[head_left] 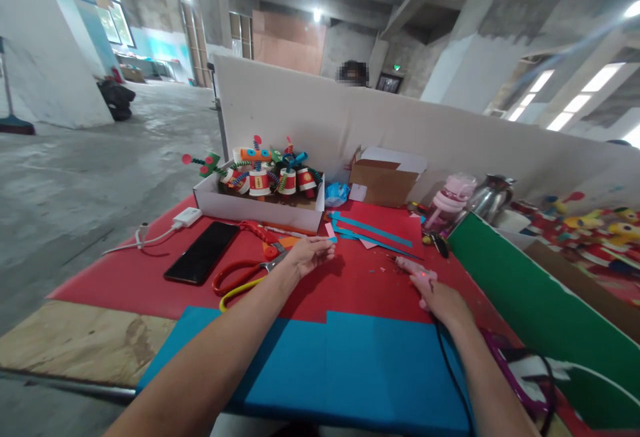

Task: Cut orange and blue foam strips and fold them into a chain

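Over the red table covering, my left hand (311, 255) pinches a small blue paper piece (333, 240) at its fingertips. My right hand (444, 300) is closed around a pink glue gun (415, 269), whose nozzle points left and away from me. A red light glows on the gun, and a black cord trails from it towards me. Beyond my hands lie blue paper strips (375, 229) and a small pink paper piece (330, 230). Large scissors (237, 280) with red and yellow handles lie under my left forearm, which hides part of them.
A white box (260, 212) of paper-cup figures stands at the back left, near a black phone (200, 254) and a white charger (187, 217). Behind are a brown carton (383, 182), a pink bottle (453, 197) and a metal jug (493, 196). A green panel (540, 290) borders the right.
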Motion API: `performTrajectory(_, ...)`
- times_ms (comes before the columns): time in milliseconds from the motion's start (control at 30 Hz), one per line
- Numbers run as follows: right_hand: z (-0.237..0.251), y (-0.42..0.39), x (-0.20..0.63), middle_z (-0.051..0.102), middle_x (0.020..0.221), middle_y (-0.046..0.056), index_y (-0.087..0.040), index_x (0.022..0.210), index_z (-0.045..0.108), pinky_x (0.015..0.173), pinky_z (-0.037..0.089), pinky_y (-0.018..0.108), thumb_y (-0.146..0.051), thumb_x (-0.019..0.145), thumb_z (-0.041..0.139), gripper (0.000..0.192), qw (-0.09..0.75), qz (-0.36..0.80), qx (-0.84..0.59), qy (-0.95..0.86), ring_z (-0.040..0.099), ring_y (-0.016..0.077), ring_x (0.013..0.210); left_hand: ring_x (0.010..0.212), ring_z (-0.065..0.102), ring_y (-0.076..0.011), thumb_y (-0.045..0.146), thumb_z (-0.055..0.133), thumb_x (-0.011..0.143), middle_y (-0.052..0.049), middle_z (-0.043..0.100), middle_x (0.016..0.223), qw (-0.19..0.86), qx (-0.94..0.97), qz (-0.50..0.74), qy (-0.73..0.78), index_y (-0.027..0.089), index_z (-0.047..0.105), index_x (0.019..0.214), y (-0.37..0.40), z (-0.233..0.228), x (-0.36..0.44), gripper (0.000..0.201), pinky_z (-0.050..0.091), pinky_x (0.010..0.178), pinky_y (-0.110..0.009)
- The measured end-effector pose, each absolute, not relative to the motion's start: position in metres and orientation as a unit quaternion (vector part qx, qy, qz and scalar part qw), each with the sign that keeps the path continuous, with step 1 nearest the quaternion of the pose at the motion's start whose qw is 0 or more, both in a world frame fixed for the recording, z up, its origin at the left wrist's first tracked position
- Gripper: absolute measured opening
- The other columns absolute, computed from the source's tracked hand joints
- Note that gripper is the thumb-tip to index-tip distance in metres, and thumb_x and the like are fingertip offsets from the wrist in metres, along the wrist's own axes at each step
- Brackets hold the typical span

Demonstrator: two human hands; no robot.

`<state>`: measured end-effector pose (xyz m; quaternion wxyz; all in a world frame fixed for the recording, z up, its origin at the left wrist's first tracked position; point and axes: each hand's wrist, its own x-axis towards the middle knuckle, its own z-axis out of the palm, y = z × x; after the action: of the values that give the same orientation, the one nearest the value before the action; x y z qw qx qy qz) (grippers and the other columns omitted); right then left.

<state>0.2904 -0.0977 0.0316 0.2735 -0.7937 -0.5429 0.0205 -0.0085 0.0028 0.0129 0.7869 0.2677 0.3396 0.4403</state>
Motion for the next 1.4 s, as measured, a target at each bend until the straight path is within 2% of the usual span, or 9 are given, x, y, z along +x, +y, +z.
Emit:
performTrajectory(67,0.051,-0.100,0.274,0.065,0.057,0.010,-0.021,0.060,0.059,0.061,0.046,0.037,-0.064,0.069,0.056,0.043,0.155,0.035,-0.869,-0.468,0.065,0.0277,0.062,0.051,0.059,-0.0094,0.005,0.072,0.070,-0.004,0.064,0.059,0.781,0.268,0.451,0.340,0.007,0.063,0.069,0.003,0.013,-0.008,0.010,0.054,0.055,-0.022)
performTrajectory(100,0.060,-0.099,0.261,0.066,0.060,0.010,-0.021,0.065,0.060,0.064,0.046,0.038,-0.064,0.070,0.054,0.044,0.154,0.048,-0.871,-0.465,0.066,0.0286,0.067,0.051,0.059,-0.0097,0.005,0.073,0.069,-0.004,0.064,0.059,0.778,0.269,0.455,0.340,0.007,0.063,0.069,0.003,0.013,-0.008,0.010,0.054,0.055,-0.022)
performTrajectory(200,0.072,-0.084,0.213,0.070,0.076,0.008,-0.022,0.073,0.058,0.070,0.048,0.035,-0.054,0.076,0.053,0.032,0.318,0.100,-0.781,-0.528,0.067,0.0250,0.078,0.051,0.060,-0.0100,0.005,0.074,0.068,-0.005,0.065,0.059,0.771,0.271,0.465,0.341,0.007,0.064,0.071,0.003,0.011,-0.007,0.010,0.053,0.055,-0.023)
performTrajectory(300,0.055,-0.057,0.163,0.068,0.074,0.003,-0.022,0.080,0.060,0.064,0.050,0.032,-0.049,0.071,0.060,0.028,0.483,0.293,-0.642,-0.519,0.065,0.0209,0.070,0.051,0.060,-0.0099,0.006,0.076,0.066,-0.004,0.066,0.059,0.764,0.274,0.473,0.343,0.008,0.065,0.071,0.004,0.009,-0.007,0.012,0.053,0.055,-0.022)
performTrajectory(367,0.036,-0.041,0.138,0.068,0.073,0.002,-0.021,0.082,0.061,0.064,0.052,0.032,-0.044,0.062,0.071,0.032,0.533,0.415,-0.564,-0.475,0.065,0.0199,0.069,0.051,0.060,-0.0098,0.006,0.077,0.064,-0.004,0.066,0.058,0.762,0.277,0.475,0.344,0.008,0.066,0.071,0.004,0.008,-0.008,0.013,0.052,0.055,-0.021)
performTrajectory(433,0.020,-0.032,0.124,0.069,0.080,0.004,-0.020,0.085,0.063,0.069,0.052,0.033,-0.038,0.055,0.077,0.037,0.565,0.478,-0.512,-0.436,0.066,0.0200,0.076,0.051,0.061,-0.0099,0.007,0.078,0.062,-0.004,0.066,0.057,0.762,0.280,0.473,0.343,0.008,0.066,0.070,0.004,0.008,-0.008,0.014,0.052,0.055,-0.020)
performTrajectory(600,0.004,-0.033,0.120,0.071,0.083,0.005,-0.018,0.084,0.066,0.076,0.051,0.033,-0.035,0.058,0.076,0.033,0.595,0.485,-0.466,-0.439,0.065,0.0191,0.081,0.048,0.060,-0.0103,0.006,0.079,0.060,-0.004,0.065,0.054,0.770,0.283,0.458,0.343,0.008,0.067,0.066,0.000,0.007,-0.006,0.013,0.051,0.051,-0.021)
performTrajectory(1167,-0.001,-0.035,0.125,0.067,0.073,0.001,-0.019,0.077,0.063,0.067,0.051,0.030,-0.038,0.061,0.074,0.027,0.583,0.488,-0.476,-0.442,0.063,0.0159,0.067,0.048,0.058,-0.0102,0.007,0.081,0.055,-0.003,0.064,0.052,0.758,0.284,0.449,0.378,0.008,0.068,0.064,-0.011,0.014,-0.004,0.016,0.050,0.051,-0.021)
performTrajectory(1400,-0.003,-0.034,0.125,0.065,0.065,-0.001,-0.019,0.074,0.061,0.064,0.050,0.030,-0.039,0.058,0.075,0.029,0.585,0.494,-0.483,-0.426,0.061,0.0147,0.060,0.051,0.060,-0.0115,0.015,0.084,0.053,-0.005,0.066,0.057,0.737,0.339,0.448,0.377,0.008,0.068,0.067,-0.008,0.006,-0.003,0.022,0.050,0.056,-0.024)
